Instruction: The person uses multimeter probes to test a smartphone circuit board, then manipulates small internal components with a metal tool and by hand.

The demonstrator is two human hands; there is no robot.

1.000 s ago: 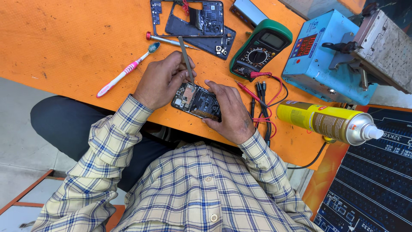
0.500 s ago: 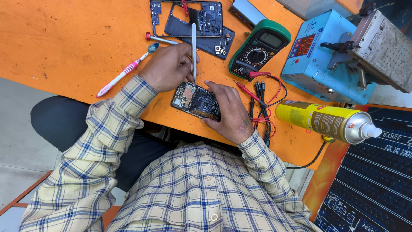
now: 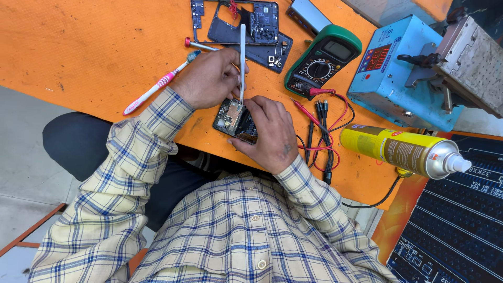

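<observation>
orange bench: right hand holds tweezers over, perhaps touching, opened phone.

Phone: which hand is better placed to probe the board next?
Left, probably. The left hand holds the tweezers upright, tip down at the open phone. The right hand grips the phone's edge, steadying it.
</observation>
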